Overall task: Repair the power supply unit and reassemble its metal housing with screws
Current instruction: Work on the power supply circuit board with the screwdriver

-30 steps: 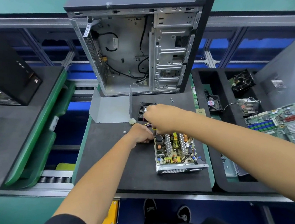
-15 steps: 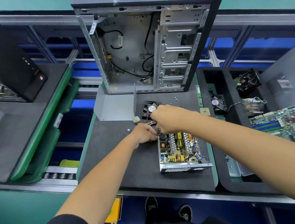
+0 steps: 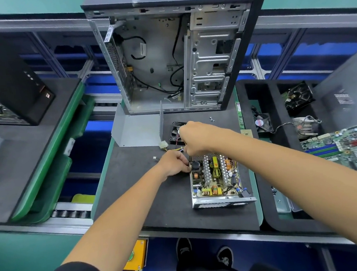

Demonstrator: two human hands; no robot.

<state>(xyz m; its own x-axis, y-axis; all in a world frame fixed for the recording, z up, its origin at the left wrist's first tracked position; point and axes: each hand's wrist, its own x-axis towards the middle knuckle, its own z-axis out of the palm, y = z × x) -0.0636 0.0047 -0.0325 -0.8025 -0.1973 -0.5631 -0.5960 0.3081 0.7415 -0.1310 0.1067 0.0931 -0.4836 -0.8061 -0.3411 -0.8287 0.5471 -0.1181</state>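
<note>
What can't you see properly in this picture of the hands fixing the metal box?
All in the head view:
- Right hand: its curled fingers hide whatever the grip holds.
- Left hand: fingertips tucked against the open silver power supply box; the grip is unclear.
- Black square fan: mostly covered by the right hand.
- Small silver screws: too tiny to count.
- Green motherboard: cut off by the right edge.

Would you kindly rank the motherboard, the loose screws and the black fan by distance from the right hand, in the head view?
From the right hand:
1. Black fan, just beyond the knuckles, partly hidden.
2. Loose screws, farther back on the mat.
3. Motherboard, far right.
</note>
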